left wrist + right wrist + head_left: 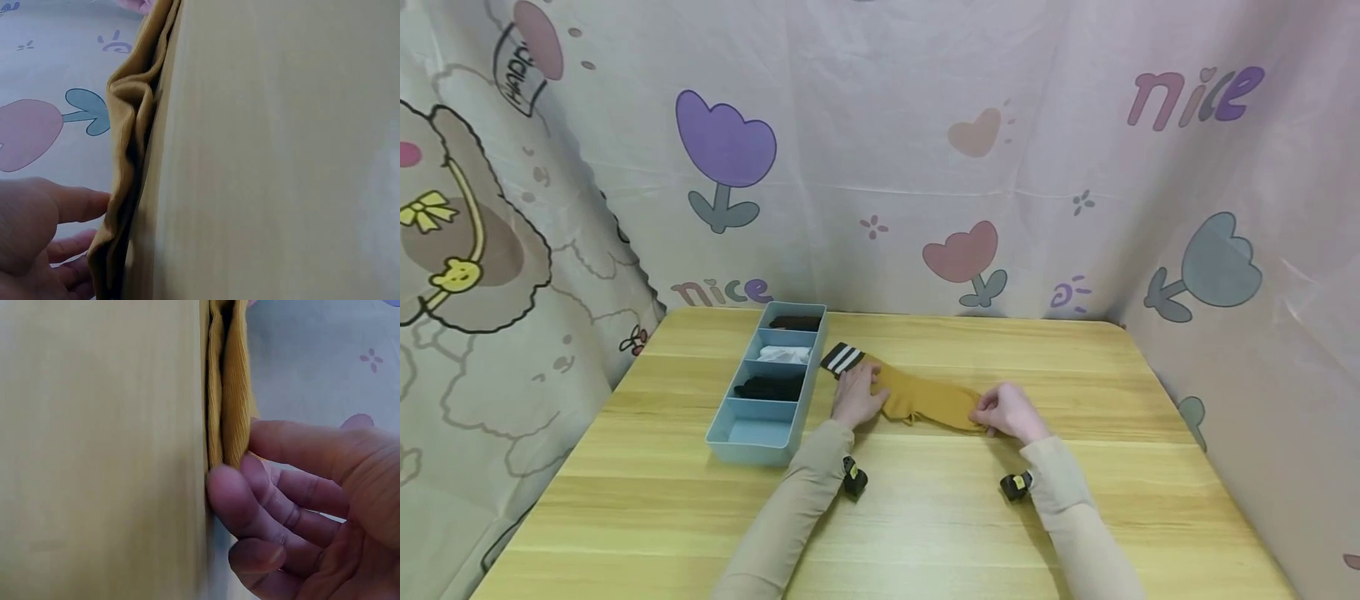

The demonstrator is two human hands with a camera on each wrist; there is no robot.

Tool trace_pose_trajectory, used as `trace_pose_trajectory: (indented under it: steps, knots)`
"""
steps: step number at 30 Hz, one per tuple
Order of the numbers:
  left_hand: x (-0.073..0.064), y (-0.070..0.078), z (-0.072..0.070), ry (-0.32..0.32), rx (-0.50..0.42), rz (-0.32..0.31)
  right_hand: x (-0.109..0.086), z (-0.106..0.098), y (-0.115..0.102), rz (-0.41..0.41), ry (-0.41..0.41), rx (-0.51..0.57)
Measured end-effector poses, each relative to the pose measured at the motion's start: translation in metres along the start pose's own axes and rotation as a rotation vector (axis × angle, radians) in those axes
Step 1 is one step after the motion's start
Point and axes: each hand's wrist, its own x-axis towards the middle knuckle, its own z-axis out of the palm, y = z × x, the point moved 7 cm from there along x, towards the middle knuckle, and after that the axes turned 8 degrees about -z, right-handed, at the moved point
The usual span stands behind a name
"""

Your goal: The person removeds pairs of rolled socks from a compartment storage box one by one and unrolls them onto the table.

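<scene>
A mustard-yellow sock (928, 398) with a black-and-white striped cuff (842, 358) lies lengthwise across the table. Near the cuff, my left hand (857, 398) rests on it, the thumb touching its top in the left wrist view. My right hand (1011, 412) pinches the far right end between thumb and fingers. Two layers of yellow fabric (234, 394) show along the edge in the right wrist view. The fabric (128, 119) bunches into a small fold midway in the left wrist view.
Left of the sock stands a blue-grey divided box (718, 433). Its compartments hold a dark item (795, 323), a white cloth item (784, 354) and a black cloth item (769, 387); the nearest compartment shows its bare bottom. A printed curtain (865, 167) hangs behind the wooden table (917, 533).
</scene>
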Motion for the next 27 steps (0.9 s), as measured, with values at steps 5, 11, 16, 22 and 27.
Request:
trace_pose_trajectory:
  steps: [5, 11, 16, 22, 27]
  knots:
    - [0.006, -0.001, 0.002, -0.023, -0.033, -0.026, -0.004, 0.011, -0.004, 0.006, -0.064, 0.08]
    - [0.017, -0.003, 0.002, -0.015, -0.11, 0.002, -0.006, 0.024, -0.008, 0.018, -0.109, 0.153]
    - [0.025, -0.006, 0.001, 0.019, -0.246, 0.053, -0.009, 0.04, -0.018, 0.006, -0.163, 0.222]
    - [0.032, -0.009, -0.006, 0.08, -0.35, 0.051, -0.012, 0.061, -0.037, -0.09, -0.263, 0.303]
    - [0.038, -0.017, -0.01, 0.147, -0.336, -0.059, -0.013, 0.06, -0.046, -0.222, -0.248, 0.334]
